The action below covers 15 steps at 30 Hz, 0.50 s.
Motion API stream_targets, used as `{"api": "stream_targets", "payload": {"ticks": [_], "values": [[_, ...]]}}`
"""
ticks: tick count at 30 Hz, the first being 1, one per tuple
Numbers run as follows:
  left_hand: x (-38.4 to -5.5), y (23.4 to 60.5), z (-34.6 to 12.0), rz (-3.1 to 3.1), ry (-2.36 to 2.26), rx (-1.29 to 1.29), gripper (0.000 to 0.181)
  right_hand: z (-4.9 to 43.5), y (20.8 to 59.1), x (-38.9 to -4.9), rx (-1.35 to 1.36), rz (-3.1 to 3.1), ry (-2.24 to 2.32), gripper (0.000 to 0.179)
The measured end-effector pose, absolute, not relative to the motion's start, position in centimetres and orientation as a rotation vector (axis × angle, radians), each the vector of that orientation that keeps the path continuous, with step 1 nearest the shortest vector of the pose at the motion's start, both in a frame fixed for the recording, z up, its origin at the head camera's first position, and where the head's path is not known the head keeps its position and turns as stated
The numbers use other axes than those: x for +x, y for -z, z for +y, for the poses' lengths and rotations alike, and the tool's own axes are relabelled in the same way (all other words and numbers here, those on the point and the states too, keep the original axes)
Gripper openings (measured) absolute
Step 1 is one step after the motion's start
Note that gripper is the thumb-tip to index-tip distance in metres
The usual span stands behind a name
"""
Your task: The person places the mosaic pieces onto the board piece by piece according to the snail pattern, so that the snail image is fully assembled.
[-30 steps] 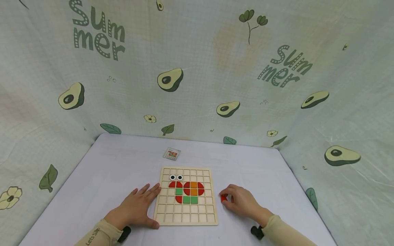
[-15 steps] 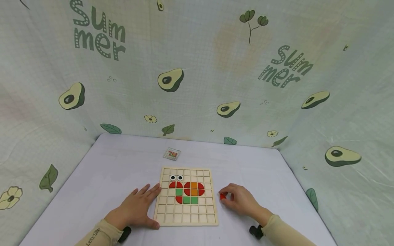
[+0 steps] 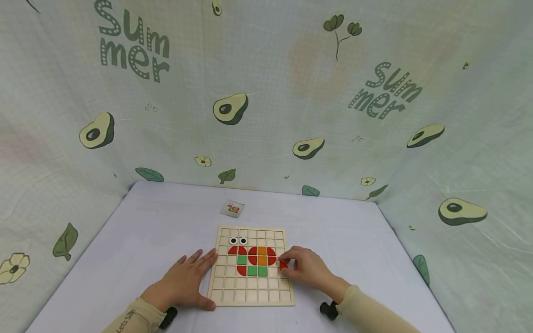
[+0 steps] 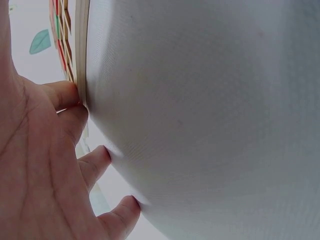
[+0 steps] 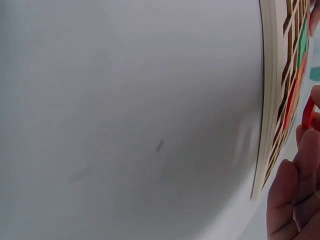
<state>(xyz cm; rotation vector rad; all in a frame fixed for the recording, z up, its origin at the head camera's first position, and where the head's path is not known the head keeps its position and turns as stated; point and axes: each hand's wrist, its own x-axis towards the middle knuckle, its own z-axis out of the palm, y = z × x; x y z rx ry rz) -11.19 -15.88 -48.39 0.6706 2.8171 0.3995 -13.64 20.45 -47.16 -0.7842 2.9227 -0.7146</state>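
A wooden grid board lies on the table, with red, orange and green tiles and two round eye pieces set in its squares. My left hand rests with spread, straight fingers along the board's left edge; the left wrist view shows fingertips touching that edge. Between thumb and fingertips my right hand pinches a red tile over the board's right edge, close to the red quarter-round tiles. In the right wrist view the red tile is held above the board; its full outline is hidden by fingers.
A small picture card with a coloured grid design lies behind the board. White cloth covers the table. Hanging fabric with printed avocados stands at the back and both sides.
My right hand has moved left with the red tile, from beside the board to over its right edge. The left hand stays in place.
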Motion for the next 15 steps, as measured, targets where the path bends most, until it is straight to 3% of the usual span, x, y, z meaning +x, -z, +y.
{"api": "stream_targets", "payload": {"ticks": [15], "values": [[-11.1,48.2,-15.9,2.806,-0.405,0.676,0.121,17.7,48.1,-13.2,-0.835,2.93,0.622,0.02]]}}
